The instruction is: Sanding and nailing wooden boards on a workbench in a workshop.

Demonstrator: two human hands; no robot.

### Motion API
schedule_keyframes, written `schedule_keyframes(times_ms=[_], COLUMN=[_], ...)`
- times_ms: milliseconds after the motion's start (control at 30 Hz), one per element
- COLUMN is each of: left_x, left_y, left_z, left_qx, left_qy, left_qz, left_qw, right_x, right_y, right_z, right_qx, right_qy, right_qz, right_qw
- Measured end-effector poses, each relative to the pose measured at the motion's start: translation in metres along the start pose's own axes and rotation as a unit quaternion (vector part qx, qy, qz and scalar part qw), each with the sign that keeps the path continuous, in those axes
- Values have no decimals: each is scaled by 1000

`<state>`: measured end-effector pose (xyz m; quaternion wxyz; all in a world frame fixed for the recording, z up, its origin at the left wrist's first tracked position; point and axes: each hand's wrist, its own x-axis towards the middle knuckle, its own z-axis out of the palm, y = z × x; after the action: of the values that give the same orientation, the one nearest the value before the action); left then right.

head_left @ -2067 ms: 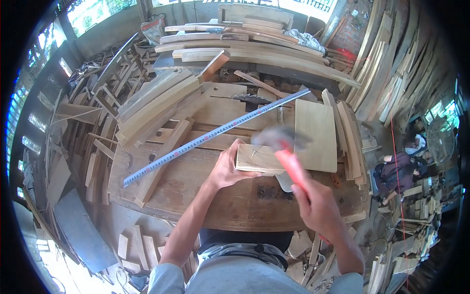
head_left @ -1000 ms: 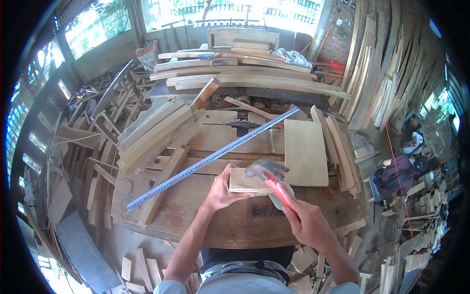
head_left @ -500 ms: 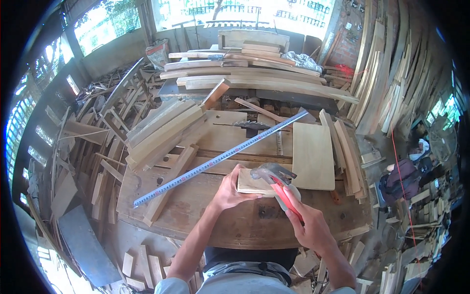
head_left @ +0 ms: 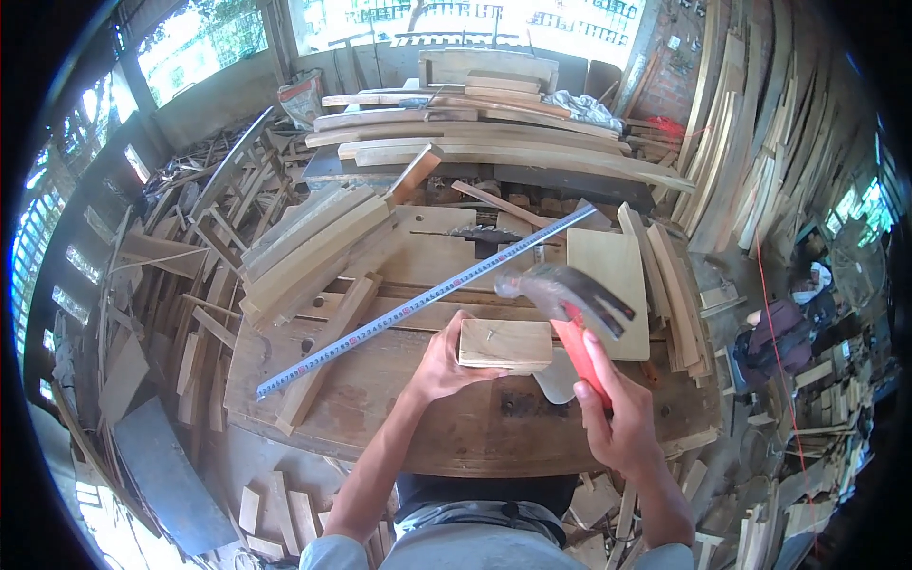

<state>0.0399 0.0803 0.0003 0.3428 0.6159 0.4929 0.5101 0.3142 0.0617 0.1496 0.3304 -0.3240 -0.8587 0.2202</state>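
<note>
Block (head_left: 504, 346) partly hides left hand (head_left: 441, 363); right hand (head_left: 622, 423) partly covers hammer (head_left: 576, 344).

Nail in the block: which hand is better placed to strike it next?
Likely the right hand: it grips the hammer, head near the nail, while the left hand is busy holding the block.

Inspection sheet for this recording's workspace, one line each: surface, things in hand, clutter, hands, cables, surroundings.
Surface: wooden worktable, worn and stained; toothed saw blade exposed toward its far side.
Job's things: wooden block with a nail standing proud; red-handled hammer, its head apart from the nail.
Clutter: long ruler lying diagonally, flat board at right, stacked timber at left.
Hands: left hand grips the block; right hand grips the hammer.
Cables: thin red line at right; cannot tell whether a cord.
Surroundings: scrap wood at left, leaning planks at right.
</note>
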Motion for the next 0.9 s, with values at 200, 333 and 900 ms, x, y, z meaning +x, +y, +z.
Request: schedule_keyframes(times_ms=[200, 333, 900], left_x=[2, 2, 2], left_y=[1, 2, -2], left_z=[0, -3, 0], left_qx=[-5, 34, -17], left_qy=[8, -4, 1], left_qz=[1, -11, 4], left_qw=[1000, 999, 1000], right_x=[0, -4, 2], right_y=[-1, 1, -1], right_z=[1, -2, 0], right_qx=[-18, -24, -14], right_qy=[-112, -114, -10], right_qz=[61, 76, -1], right_qw=[992, 990, 1000])
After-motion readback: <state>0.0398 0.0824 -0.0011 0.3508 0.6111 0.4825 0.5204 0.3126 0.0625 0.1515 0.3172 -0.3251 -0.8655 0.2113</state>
